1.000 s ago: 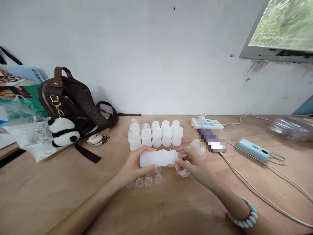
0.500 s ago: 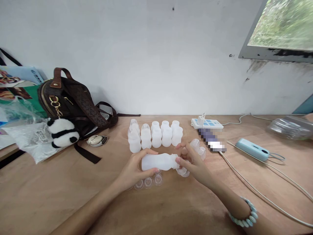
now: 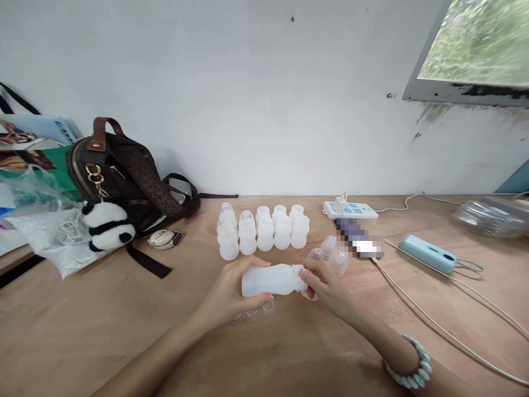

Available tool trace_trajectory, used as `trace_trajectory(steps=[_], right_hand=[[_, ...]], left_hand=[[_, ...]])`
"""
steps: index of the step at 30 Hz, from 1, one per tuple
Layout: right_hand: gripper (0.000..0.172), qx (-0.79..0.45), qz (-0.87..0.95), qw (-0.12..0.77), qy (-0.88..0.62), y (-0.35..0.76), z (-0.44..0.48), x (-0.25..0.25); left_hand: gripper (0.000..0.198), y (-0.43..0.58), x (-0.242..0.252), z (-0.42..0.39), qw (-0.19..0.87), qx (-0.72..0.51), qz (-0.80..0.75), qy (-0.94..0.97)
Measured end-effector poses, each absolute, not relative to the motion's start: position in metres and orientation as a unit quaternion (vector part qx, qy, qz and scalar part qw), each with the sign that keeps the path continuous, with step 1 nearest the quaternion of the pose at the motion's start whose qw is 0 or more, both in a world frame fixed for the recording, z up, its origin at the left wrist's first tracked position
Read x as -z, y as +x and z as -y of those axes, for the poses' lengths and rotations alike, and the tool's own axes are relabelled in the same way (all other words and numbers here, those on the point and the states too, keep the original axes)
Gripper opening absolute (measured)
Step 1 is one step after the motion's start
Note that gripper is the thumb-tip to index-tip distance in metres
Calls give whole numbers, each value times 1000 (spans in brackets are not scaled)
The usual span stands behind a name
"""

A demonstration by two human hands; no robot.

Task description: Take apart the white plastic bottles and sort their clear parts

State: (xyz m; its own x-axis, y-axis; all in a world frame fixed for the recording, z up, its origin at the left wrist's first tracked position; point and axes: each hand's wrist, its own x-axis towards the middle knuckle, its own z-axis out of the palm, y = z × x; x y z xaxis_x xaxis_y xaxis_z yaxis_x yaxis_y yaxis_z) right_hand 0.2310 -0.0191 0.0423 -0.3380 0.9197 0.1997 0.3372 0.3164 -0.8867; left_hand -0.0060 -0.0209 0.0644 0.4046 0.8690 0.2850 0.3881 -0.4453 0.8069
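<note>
My left hand (image 3: pixel 229 292) is closed around the base end of a white baby bottle (image 3: pixel 270 280), thumb below and fingers above. The bottle lies sideways above the table, its neck pointing right. At that neck, my right hand (image 3: pixel 326 282) pinches the rim with thumb and fingers; what else its fingertips hold is hidden. Behind stand several open white bottles (image 3: pixel 282 231) and a few bottles with clear domed caps (image 3: pixel 247 234). Loose clear domed caps (image 3: pixel 339 260) lie beside my right hand. Small clear round pieces (image 3: pixel 268 306) sit in front, partly covered by my left hand.
A dark backpack (image 3: pixel 124 171) with a panda plush (image 3: pixel 109 226) stands at the left, near a computer mouse (image 3: pixel 162 238). To the right are a power strip (image 3: pixel 351 210), a phone (image 3: pixel 355 237), a blue power bank (image 3: pixel 427 252), cables and a clear plastic bag (image 3: pixel 491 215).
My right fingers have closed more tightly around the bottle's neck; before, some were raised. The bottle and both hands have shifted slightly down and right.
</note>
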Motion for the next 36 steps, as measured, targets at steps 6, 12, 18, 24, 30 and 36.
trace_trajectory(steps=[6,12,18,24,30,36], right_hand=[[46,-382,725,428,-380,232,22,-53],[22,-387,707,427,-410,230,22,-52],[34,-451,664,401,-442,227,20,-40],[31,-364,742,417,-379,231,26,-49],[25,-312,762,416,-387,231,29,-49],[24,-473,660,420,-405,226,24,-43]], left_hand=[[33,-6,-65,16,418,-386,-422,706],[33,-7,-60,19,310,-382,-400,773],[37,-9,-52,21,82,-413,-289,860],[25,-7,-63,23,296,-395,-399,773],[30,-7,-64,21,378,-404,-388,737],[34,-9,-54,24,84,-404,-314,855]])
